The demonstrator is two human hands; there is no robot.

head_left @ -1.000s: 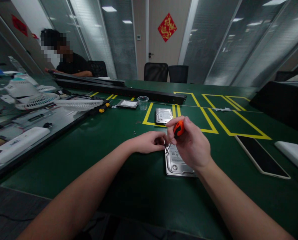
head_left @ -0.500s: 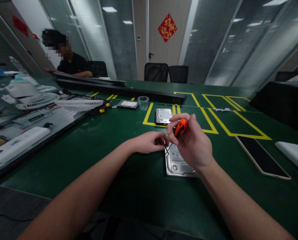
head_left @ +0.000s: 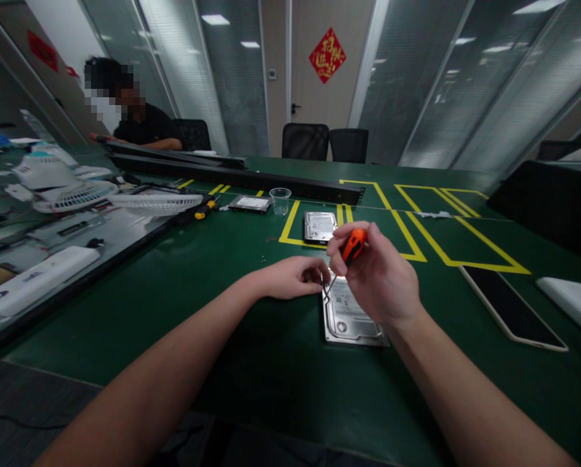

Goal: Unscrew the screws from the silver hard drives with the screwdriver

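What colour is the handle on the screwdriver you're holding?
The screwdriver handle is orange and black, best seen in the head view.

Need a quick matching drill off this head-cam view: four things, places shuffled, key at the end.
Things
1. Orange-and-black screwdriver
2. Nearest hard drive
3. Clear cup
4. Phone-like slab

Places
A. On the near side of the long black bar
B. Gripped in the right hand
C. Flat on the green table, beside a white object at the right
D. Partly covered by the right hand

Pairs: 1-B, 2-D, 3-A, 4-C
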